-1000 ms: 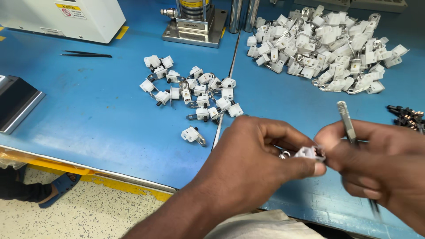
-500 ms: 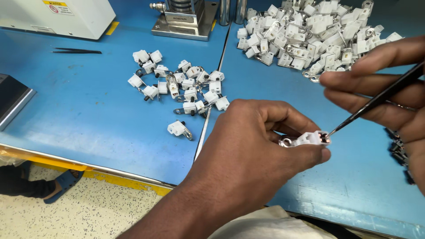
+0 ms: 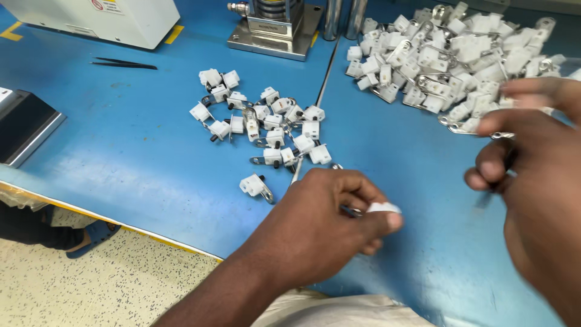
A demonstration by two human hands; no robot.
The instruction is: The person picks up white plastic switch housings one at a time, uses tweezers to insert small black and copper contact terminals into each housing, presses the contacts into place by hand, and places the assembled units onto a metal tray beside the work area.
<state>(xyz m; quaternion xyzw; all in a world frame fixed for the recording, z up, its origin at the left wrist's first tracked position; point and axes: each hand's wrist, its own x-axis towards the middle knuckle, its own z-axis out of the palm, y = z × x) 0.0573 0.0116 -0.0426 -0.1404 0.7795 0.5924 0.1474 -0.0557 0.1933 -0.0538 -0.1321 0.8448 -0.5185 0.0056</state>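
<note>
Over blue table [image 3: 121, 151] | left hand [image 3: 321, 224] fingers pinching white clip [image 3: 382, 208] | right hand [image 3: 538, 181] curled (blurred, grip unclear)

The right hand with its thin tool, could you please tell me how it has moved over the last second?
The right hand drew its thin tool back from the small white part, rising to the right; it is now blurred. The left hand pinches that part as before. Both piles stayed on the blue table.

Blurred right hand [image 3: 532, 181], edge-cropped; its grip's contents indiscernible.
</note>
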